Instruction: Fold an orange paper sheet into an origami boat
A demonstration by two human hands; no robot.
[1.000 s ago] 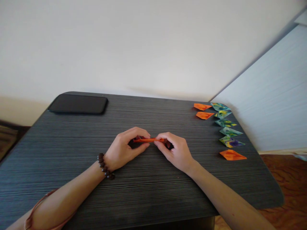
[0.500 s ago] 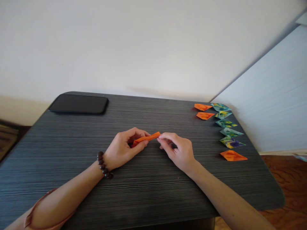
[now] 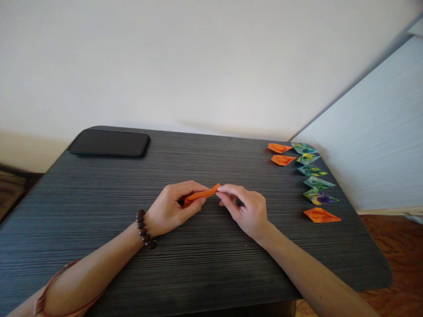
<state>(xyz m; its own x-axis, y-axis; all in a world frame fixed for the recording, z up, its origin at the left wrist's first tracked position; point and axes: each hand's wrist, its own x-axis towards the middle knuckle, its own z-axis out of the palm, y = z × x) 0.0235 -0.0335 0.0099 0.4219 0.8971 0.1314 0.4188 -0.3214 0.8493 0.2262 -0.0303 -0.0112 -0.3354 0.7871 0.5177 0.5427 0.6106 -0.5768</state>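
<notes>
Between my two hands is a narrow folded piece of orange paper [image 3: 200,195], tilted up toward its right end. My left hand [image 3: 175,201] grips its left part between thumb and fingers, which hide some of the folds. The thumb and forefinger of my right hand [image 3: 246,206] pinch the right tip. A dark bead bracelet [image 3: 142,230] circles my left wrist. To the right lies a folded orange paper boat shape [image 3: 322,215], nearest of the finished-looking pieces to my right hand.
Several patterned green-blue folded papers [image 3: 319,183] line the right side of the dark table [image 3: 185,273]. Two orange ones, including a folded orange paper [image 3: 283,160], lie beside them. A black phone [image 3: 109,143] rests at the back left. A white wall [image 3: 198,61] rises behind.
The orange paper's right end is bent upward slightly more than before. My left hand has shifted a little to the right and down; my right hand still pinches the tip.
</notes>
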